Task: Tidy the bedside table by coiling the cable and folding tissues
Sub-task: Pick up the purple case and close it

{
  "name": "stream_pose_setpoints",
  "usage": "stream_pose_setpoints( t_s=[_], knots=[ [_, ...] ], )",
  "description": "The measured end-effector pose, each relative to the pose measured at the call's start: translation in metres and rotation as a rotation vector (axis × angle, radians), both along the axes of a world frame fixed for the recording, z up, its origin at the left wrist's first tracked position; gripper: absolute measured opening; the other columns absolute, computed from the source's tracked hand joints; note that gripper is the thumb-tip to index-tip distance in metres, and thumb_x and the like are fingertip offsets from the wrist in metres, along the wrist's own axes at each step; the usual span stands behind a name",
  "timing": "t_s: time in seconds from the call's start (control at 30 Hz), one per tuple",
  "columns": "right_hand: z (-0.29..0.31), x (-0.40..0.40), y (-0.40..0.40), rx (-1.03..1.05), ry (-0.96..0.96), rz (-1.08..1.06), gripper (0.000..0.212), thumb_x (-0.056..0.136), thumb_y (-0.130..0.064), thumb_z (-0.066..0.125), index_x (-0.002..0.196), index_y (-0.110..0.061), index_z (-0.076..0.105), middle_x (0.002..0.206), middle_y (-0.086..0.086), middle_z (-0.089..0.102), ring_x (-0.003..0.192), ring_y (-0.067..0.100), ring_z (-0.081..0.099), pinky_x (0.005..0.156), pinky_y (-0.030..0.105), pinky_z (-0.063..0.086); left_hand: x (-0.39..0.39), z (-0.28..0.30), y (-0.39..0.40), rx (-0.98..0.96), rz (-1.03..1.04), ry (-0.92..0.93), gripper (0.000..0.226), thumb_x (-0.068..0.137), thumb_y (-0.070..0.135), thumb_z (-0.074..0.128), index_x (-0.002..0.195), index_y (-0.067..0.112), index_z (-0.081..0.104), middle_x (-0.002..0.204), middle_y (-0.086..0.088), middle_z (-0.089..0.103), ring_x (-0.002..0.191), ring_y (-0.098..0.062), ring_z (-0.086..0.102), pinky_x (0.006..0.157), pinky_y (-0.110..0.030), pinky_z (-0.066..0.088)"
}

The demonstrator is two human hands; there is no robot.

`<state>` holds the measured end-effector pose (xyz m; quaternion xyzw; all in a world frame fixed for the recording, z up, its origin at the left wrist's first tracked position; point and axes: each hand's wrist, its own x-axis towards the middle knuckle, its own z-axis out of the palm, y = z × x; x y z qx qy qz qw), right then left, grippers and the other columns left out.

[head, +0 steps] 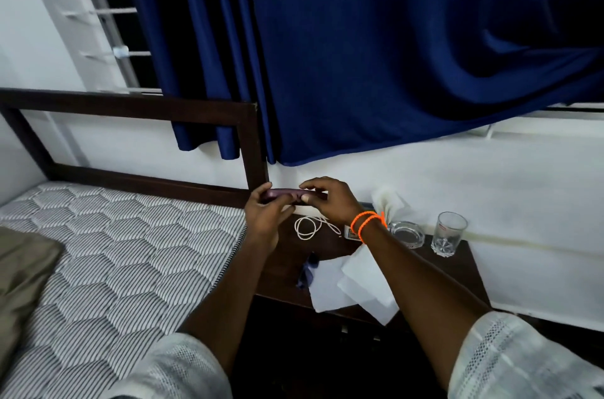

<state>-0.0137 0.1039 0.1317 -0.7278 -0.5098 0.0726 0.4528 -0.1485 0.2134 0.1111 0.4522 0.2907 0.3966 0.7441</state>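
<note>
Nightstand w/ glass (ashtray beside)

Curtain: deep blue, plain.
Mattress: white and grey, quilted hexagons filled with fine stripes.
Bed frame: dark brown.
Pillow: olive-brown.
Tabletop: dark brown.
Cable: white.
Tissues: white.
Case: dull purple.
Wristbands: bright orange.
Glass and ashtray: clear.
Sleeves: white, meshed weave.
Wall: white.
</note>
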Motion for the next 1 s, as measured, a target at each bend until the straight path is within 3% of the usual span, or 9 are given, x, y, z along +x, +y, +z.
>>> stream_pose_setpoints(
  t_s=[0.1, 0.3, 0.5, 0.63, 0.77, 0.87, 0.93, 1.0],
  knots=[
    [0.015, -0.001, -0.007, 0.014, -0.035, 0.000, 0.029, 0.090, -0.019, 0.072, 0.119, -0.017, 0.074, 0.116, -0.001, 0.073, 0.104, 0.010, 0.066, 0.086, 0.000, 0.043, -0.003, 0.014, -0.006, -0.035, -0.013, -0.060, 0.055, 0.079, -0.008, 0.080, 0.128, 0.003, 0.059, 0.118, -0.024, 0.068, 0.106, -0.036, 0.073, 0.086, -0.046, 0.063],
    [0.040, -0.010, -0.012, 0.078, -0.415, -0.053, 0.026, 0.101, -0.022, 0.056, 0.120, -0.010, 0.069, 0.114, 0.009, 0.072, 0.105, 0.027, 0.064, 0.093, 0.036, 0.051, -0.008, 0.043, -0.015, -0.066, -0.063, -0.114, 0.045, 0.077, -0.007, 0.081, 0.117, 0.001, 0.061, 0.116, -0.032, 0.070, 0.102, -0.037, 0.075, 0.093, -0.050, 0.060],
    [0.050, -0.022, -0.011, 0.014, -0.710, -0.168, 0.036, 0.094, -0.007, 0.049, 0.128, -0.011, 0.057, 0.125, 0.007, 0.066, 0.113, 0.030, 0.054, 0.083, 0.044, 0.055, -0.014, 0.061, -0.025, -0.135, -0.108, -0.155, 0.055, 0.081, -0.007, 0.078, 0.132, -0.013, 0.057, 0.125, -0.030, 0.068, 0.115, -0.041, 0.069, 0.097, -0.046, 0.059],
    [0.053, -0.025, -0.007, 0.017, -0.718, -0.201, 0.038, 0.098, -0.009, 0.048, 0.135, -0.010, 0.055, 0.133, 0.008, 0.062, 0.121, 0.030, 0.052, 0.087, 0.044, 0.055, -0.017, 0.068, -0.028, -0.159, -0.111, -0.203, 0.045, 0.080, -0.013, 0.075, 0.120, 0.003, 0.061, 0.113, -0.025, 0.069, 0.114, -0.041, 0.069, 0.098, -0.048, 0.058],
    [0.058, -0.022, -0.005, 0.112, -0.477, -0.111, 0.026, 0.102, -0.026, 0.054, 0.122, -0.012, 0.062, 0.119, 0.007, 0.064, 0.106, 0.028, 0.055, 0.093, 0.038, 0.048, -0.026, 0.065, -0.024, -0.138, -0.113, -0.242, 0.055, 0.079, -0.015, 0.076, 0.127, 0.006, 0.060, 0.121, -0.025, 0.068, 0.114, -0.037, 0.070, 0.097, -0.046, 0.058],
    [0.066, -0.020, -0.007, 0.172, -0.034, -0.109, 0.035, 0.090, -0.038, 0.073, 0.117, -0.018, 0.066, 0.108, -0.002, 0.064, 0.094, 0.014, 0.062, 0.086, 0.029, 0.057, -0.031, 0.062, -0.018, -0.145, -0.144, -0.294, 0.063, 0.079, -0.017, 0.074, 0.135, 0.006, 0.057, 0.138, -0.026, 0.061, 0.120, -0.037, 0.067, 0.106, -0.049, 0.053],
    [0.069, -0.019, -0.009, 0.163, 0.358, -0.028, 0.038, 0.083, -0.040, 0.080, 0.112, -0.020, 0.066, 0.102, -0.004, 0.064, 0.092, 0.016, 0.068, 0.074, 0.041, 0.065, -0.033, 0.061, -0.016, -0.123, -0.170, -0.280, 0.069, 0.077, -0.020, 0.074, 0.139, 0.004, 0.054, 0.142, -0.025, 0.058, 0.125, -0.037, 0.064, 0.108, -0.049, 0.051],
    [0.066, -0.014, -0.007, 0.172, 0.553, -0.005, 0.039, 0.080, -0.038, 0.083, 0.107, -0.016, 0.067, 0.103, 0.002, 0.066, 0.097, 0.025, 0.072, 0.069, 0.050, 0.065, -0.035, 0.062, -0.015, -0.065, -0.188, -0.227, 0.074, 0.075, -0.020, 0.075, 0.141, 0.004, 0.053, 0.141, -0.024, 0.060, 0.127, -0.036, 0.063, 0.104, -0.045, 0.055]
  ],
)
